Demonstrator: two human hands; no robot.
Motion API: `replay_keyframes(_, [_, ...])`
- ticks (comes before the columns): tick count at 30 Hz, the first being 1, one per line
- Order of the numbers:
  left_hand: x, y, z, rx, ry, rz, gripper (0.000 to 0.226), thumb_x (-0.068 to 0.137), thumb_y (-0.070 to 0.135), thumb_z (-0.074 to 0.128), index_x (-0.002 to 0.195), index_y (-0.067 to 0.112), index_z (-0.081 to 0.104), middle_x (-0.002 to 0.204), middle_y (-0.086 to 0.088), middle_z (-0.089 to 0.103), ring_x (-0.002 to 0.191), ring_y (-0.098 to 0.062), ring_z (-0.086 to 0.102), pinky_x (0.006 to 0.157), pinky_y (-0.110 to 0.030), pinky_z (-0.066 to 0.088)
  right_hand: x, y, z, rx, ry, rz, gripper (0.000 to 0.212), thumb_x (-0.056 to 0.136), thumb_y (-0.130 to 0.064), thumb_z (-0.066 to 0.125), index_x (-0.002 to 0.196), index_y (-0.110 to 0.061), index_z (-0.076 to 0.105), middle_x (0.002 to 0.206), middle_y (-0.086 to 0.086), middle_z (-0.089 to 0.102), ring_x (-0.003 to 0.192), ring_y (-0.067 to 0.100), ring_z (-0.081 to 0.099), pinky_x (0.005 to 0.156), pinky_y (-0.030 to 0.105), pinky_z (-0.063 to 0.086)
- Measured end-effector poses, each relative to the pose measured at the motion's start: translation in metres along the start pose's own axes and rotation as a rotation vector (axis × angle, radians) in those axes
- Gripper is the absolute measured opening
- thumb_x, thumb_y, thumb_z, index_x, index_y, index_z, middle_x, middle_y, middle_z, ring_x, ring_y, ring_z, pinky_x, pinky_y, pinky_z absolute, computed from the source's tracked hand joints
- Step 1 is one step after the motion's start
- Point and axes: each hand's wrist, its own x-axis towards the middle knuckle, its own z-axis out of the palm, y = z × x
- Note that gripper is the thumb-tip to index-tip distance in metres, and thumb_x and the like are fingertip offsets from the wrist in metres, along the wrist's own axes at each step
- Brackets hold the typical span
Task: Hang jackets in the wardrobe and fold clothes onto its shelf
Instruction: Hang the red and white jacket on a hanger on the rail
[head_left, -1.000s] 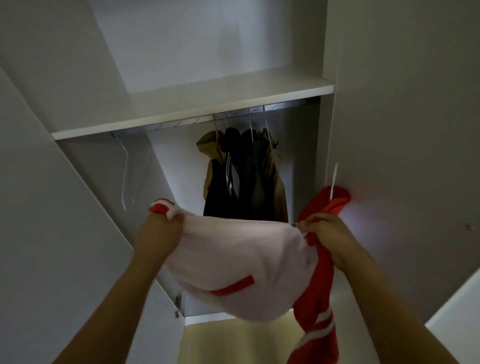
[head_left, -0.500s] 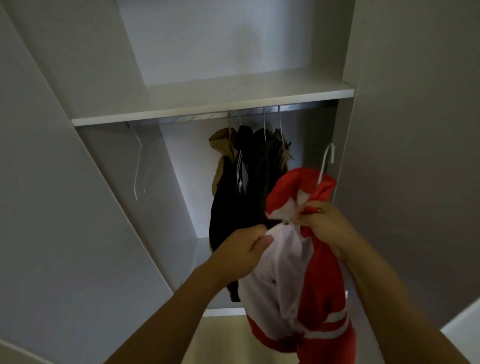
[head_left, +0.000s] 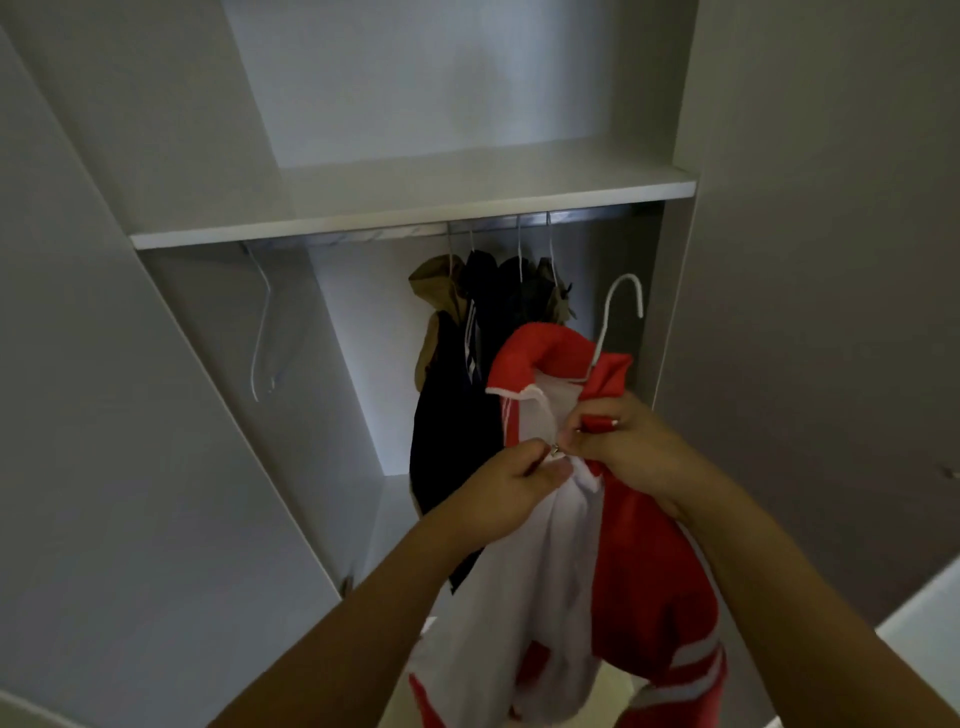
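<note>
Wardrobe door panel (head_left: 93, 415) is filling the left of the frame, angled. An empty white hanger (head_left: 262, 338) is hanging on the rail at left-centre, under the shelf (head_left: 415, 218), which is running across the upper middle of the frame. Dark and tan jackets (head_left: 467, 364) are hanging bunched on the rail (head_left: 571, 215) at centre, on thin hangers. In front of them, lower centre, the red and white jacket (head_left: 613, 561) is dangling on its own white hanger (head_left: 621, 312), whose hook is sticking up free at centre-right, not on the rail. The left hand (head_left: 504, 493) is pinching the white front edge of the jacket at mid-frame, fingers curled on the fabric. A small metal zip piece (head_left: 555, 450) is showing between the two hands. The right hand (head_left: 623, 447) is just beside it to the right, fingers curled, gripping the red collar area and the opposite front edge. Hands are almost touching. Jacket's red side with white stripes is hanging to the lower right. Wardrobe's right side panel (head_left: 805, 312) is taking up the right of the frame.
</note>
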Motion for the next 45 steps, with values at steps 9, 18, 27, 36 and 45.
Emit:
replay_keyframes(9, [-0.007, 0.008, -0.003, 0.226, 0.302, 0.062, 0.025, 0.1, 0.045, 0.042, 0.091, 0.032, 0.061, 0.081, 0.013, 0.058, 0.075, 0.001, 0.056, 0.072, -0.013, 0.043, 0.022, 0.005, -0.011, -0.088, -0.003, 0.137, 0.006, 0.082, -0.008, 0.072, 0.077, -0.012, 0.072, 0.11, 0.003, 0.054, 0.095, 0.012, 0.056, 0.077, 0.017, 0.045])
replay_keyframes(18, [-0.022, -0.01, -0.009, 0.351, 0.331, -0.004, 0.029, 0.103, 0.037, 0.041, 0.093, 0.017, 0.059, 0.072, 0.011, 0.05, 0.075, -0.009, 0.054, 0.072, -0.009, 0.041, 0.029, 0.012, 0.014, -0.109, -0.088, 0.238, 0.005, 0.082, -0.017, 0.07, 0.083, -0.019, 0.075, 0.083, 0.0, 0.073, 0.08, 0.015, 0.068, 0.064, 0.022, 0.05])
replay_keyframes(27, [-0.03, -0.018, -0.011, 0.384, 0.263, -0.065, 0.034, 0.103, 0.037, 0.039, 0.119, 0.016, 0.061, 0.093, 0.006, 0.06, 0.082, -0.002, 0.053, 0.078, -0.01, 0.041, 0.054, -0.016, 0.021, -0.494, -0.383, 0.282, 0.026, 0.077, -0.012, 0.066, 0.057, -0.01, 0.049, 0.055, -0.001, 0.044, 0.05, 0.01, 0.04, 0.046, 0.021, 0.033])
replay_keyframes(36, [-0.042, -0.021, -0.023, 0.12, 0.35, -0.215, 0.02, 0.098, 0.041, 0.05, 0.102, 0.034, 0.068, 0.087, 0.021, 0.062, 0.087, 0.003, 0.057, 0.073, -0.006, 0.038, 0.078, -0.034, 0.003, -0.381, -0.283, 0.178, 0.02, 0.08, -0.005, 0.06, 0.062, -0.012, 0.055, 0.049, -0.003, 0.047, 0.045, 0.009, 0.044, 0.044, 0.018, 0.038])
replay_keyframes(45, [-0.045, -0.007, -0.044, 0.104, 0.411, -0.126, 0.027, 0.103, 0.033, 0.04, 0.11, 0.019, 0.062, 0.107, -0.001, 0.062, 0.101, -0.015, 0.057, 0.094, -0.025, 0.042, 0.093, -0.05, -0.009, -0.502, -0.103, 0.107, 0.045, 0.097, -0.044, 0.051, 0.063, -0.013, 0.051, 0.046, -0.005, 0.046, 0.037, 0.003, 0.045, 0.049, 0.024, 0.04])
